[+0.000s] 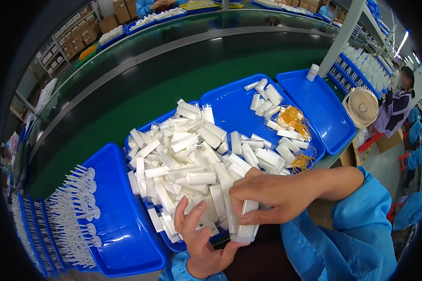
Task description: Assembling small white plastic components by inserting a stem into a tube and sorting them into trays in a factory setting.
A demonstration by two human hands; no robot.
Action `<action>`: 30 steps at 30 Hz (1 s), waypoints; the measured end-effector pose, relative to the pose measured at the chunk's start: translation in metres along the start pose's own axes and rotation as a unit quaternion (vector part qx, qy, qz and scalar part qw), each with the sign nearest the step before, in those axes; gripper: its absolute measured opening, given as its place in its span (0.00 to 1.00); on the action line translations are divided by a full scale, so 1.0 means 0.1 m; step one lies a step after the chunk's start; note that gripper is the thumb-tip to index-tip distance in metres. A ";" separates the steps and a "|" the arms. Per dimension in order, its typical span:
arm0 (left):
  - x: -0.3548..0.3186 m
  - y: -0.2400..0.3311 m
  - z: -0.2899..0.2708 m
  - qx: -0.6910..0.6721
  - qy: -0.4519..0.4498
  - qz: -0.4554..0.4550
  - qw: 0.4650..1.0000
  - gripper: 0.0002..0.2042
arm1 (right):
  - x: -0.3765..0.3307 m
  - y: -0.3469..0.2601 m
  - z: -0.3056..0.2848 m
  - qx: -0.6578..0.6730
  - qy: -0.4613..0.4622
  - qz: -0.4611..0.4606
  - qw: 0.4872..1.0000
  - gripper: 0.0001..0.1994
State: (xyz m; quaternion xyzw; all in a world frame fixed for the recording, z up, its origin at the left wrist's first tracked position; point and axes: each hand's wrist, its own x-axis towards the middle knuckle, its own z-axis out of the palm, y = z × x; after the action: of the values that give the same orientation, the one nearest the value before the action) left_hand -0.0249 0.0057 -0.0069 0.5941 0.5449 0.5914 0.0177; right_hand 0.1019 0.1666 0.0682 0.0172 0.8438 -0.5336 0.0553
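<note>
My right hand (pixel 279 194) is closed on a white block in a clear plastic sleeve (pixel 247 227), held upright at the near edge of a blue tray. My left hand (pixel 202 250) is spread open beside it, with its thumb at the block's lower end. Whether the left thumb bears any weight, I cannot tell. Behind both hands a heap of similar white blocks in clear sleeves (pixel 187 150) fills the blue tray. To the right, another blue tray (pixel 225 100) holds more white pieces and orange rubber bands (pixel 293 117).
At the left is a blue tray (pixel 126 246) beside rows of thin white stemmed parts (pixel 72 213). A blue tray (pixel 314 100) at the far right has a small white cylinder (pixel 312 72) on its rim. Beyond are a fan (pixel 362 107), a green conveyor (pixel 103 105) and a person (pixel 393 110).
</note>
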 end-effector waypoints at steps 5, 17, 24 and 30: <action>-0.04 0.09 -0.06 -0.048 -0.048 -0.141 0.988 0.45 | -0.06 0.03 -0.02 -0.052 0.051 -0.049 0.996 0.08; 0.41 0.36 0.00 -0.642 -0.307 -0.364 0.601 0.46 | -0.13 -0.33 0.49 -0.165 0.292 -0.319 0.887 0.14; 0.04 0.31 0.07 -0.562 -0.230 -0.463 0.646 0.16 | -0.74 0.18 0.09 -0.167 0.294 -0.115 0.934 0.21; 0.12 0.37 0.16 -0.528 -0.190 -0.459 0.689 0.09 | -1.25 0.77 0.07 -0.403 0.384 0.227 0.799 0.15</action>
State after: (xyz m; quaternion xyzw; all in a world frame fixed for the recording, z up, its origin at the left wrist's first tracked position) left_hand 0.0059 0.0087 0.0215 0.2627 0.3326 0.5743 0.7004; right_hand 0.2337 0.1973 0.0104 0.3881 0.9066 -0.0670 -0.1515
